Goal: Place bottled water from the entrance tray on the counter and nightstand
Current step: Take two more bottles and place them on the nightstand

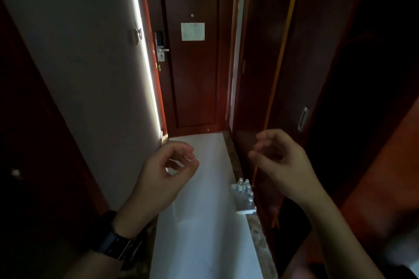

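Observation:
A white tray (240, 210) lies on the pale hallway floor against the right wall, low and right of centre. Several small clear water bottles (246, 188) with white caps stand upright in it. My left hand (166, 171), a dark watch on its wrist, hovers left of and above the tray with fingers loosely curled and nothing in them. My right hand (280, 158) hangs to the right of and above the tray, fingers likewise curled apart around nothing. Neither hand touches the bottles.
A dark red entrance door (192, 63) with a lock handle and a white notice closes the narrow hallway ahead. A white wall (79, 63) runs along the left. Dark wooden closet panels (317, 63) line the right. The pale floor strip (199, 222) leads to the door.

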A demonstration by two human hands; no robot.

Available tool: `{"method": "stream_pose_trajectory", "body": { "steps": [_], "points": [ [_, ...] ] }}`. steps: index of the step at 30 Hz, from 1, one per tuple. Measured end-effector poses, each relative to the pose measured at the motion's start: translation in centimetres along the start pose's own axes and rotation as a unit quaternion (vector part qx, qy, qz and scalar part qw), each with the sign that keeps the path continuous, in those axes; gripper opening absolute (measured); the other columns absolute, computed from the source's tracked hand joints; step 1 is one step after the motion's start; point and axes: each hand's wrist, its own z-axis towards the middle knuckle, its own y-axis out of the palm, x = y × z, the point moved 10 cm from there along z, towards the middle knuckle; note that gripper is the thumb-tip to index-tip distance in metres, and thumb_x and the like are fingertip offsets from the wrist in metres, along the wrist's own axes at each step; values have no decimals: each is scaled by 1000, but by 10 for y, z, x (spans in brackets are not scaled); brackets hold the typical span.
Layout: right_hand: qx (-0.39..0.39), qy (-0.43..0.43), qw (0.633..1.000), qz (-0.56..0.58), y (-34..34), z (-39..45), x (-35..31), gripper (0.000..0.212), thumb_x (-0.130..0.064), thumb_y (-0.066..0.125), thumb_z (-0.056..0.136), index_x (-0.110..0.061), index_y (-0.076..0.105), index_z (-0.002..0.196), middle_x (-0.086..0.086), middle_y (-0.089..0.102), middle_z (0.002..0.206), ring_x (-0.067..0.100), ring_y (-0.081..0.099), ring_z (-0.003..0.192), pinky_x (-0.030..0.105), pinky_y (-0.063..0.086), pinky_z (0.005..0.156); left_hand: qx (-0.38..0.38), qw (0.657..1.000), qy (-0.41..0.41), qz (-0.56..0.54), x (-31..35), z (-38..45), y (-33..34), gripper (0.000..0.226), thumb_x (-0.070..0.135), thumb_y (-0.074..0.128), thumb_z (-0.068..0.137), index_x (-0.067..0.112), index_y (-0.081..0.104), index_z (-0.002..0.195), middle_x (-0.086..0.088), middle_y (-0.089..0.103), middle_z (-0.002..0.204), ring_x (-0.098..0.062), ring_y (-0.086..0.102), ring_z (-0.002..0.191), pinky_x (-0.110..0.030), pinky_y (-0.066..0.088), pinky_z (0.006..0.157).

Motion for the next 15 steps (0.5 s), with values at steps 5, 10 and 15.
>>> {"method": "stream_pose_trajectory", "body": {
  "steps": [5, 10, 15],
  "points": [
    [-26, -1, 1000, -5, 13, 136, 42, 29, -12, 80, 79, -24, 66, 101, -2, 70, 89, 11, 67, 79, 18, 53, 68, 9, 1000, 8, 28, -40, 129, 25, 28, 38, 66, 71, 17, 68, 90, 7, 70, 91, -11, 67, 80, -20, 51, 72],
    [-45, -15, 999, -13, 22, 240, 77, 28, -15, 80, 79, -28, 66, 100, -4, 71, 90, 11, 68, 83, 20, 54, 70, 20, 998, 30, 42, -80, 221, 45, 21, 38, 67, 73, 24, 68, 89, 8, 70, 89, -12, 66, 78, -26, 52, 69],
    [-43, -12, 998, -39, 34, 330, 135, 28, -14, 80, 78, -23, 66, 101, -5, 70, 87, 13, 67, 81, 31, 55, 72, 10, 999, 33, 41, -144, 312, 81, 18, 40, 65, 72, 28, 67, 87, 14, 69, 91, -10, 65, 78, -17, 49, 68]
  ]
}}
